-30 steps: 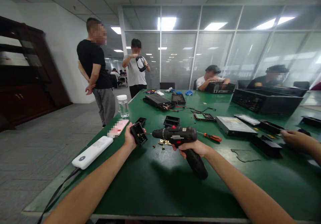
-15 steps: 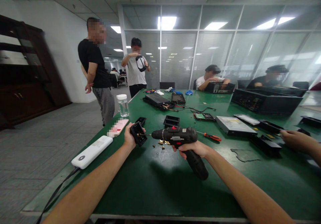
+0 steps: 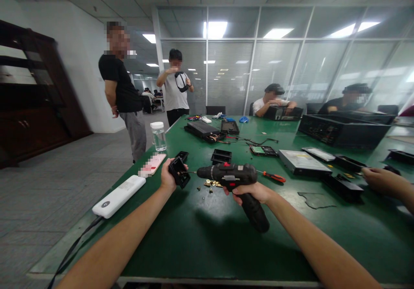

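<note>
My left hand [image 3: 167, 177] is closed around a small black plastic housing [image 3: 179, 171], held tilted above the green table [image 3: 194, 237]. My right hand [image 3: 254, 192] grips a black cordless screwdriver [image 3: 231, 174] by its handle. The tool's thin bit points left and reaches into the housing. Small brass and dark loose parts [image 3: 208, 184] lie on the table just below the tool's nose.
A white power bank [image 3: 119, 195] with its cable, a pink phone [image 3: 152, 164] and a clear jar [image 3: 159, 136] lie at the left. Black trays [image 3: 221, 155], an orange-handled screwdriver [image 3: 273, 177], a disc drive [image 3: 302, 161] and opened computer cases [image 3: 343, 129] lie further off. Another person's hand [image 3: 380, 179] rests at the right; two people stand at the left.
My hands, the housing and the tool have barely shifted. The standing person in black has turned and stepped slightly to the left.
</note>
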The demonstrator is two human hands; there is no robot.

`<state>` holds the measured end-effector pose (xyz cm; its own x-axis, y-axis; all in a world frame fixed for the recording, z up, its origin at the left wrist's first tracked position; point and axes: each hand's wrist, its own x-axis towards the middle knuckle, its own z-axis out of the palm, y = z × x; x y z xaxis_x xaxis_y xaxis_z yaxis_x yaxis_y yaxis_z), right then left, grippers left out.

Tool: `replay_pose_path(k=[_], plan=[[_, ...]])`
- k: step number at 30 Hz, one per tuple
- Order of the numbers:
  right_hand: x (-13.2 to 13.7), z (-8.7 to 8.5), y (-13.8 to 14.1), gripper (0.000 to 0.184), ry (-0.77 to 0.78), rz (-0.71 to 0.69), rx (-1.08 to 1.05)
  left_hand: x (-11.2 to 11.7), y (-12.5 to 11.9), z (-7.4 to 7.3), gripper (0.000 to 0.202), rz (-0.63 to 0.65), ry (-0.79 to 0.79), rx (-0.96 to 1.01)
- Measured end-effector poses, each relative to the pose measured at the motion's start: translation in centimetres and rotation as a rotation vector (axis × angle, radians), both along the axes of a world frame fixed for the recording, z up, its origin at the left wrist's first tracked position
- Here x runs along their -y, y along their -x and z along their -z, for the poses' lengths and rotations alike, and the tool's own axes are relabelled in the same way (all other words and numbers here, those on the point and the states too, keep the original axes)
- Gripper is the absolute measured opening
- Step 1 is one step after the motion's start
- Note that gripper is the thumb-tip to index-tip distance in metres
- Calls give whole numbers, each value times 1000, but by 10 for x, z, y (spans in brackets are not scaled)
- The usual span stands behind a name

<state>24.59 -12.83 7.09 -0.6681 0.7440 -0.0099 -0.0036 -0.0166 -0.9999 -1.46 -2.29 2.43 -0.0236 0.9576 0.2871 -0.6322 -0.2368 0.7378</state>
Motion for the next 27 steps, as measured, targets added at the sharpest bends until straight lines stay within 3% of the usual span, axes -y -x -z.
replay_pose_path(k=[9, 15, 21, 27], plan=[[-4, 2, 0, 20, -28, -2, 8, 3, 0, -3, 33, -1, -4, 12], [-3, 3, -3, 19, 3, -12, -3, 8, -5, -6, 32, -23, 74, 22], [-25, 13, -17, 31, 39, -103, 31, 9, -9, 4, 30, 94, 165, -52], [-38, 6, -23, 32, -31, -162, 125, 8, -8, 12, 27, 161, 167, -13]])
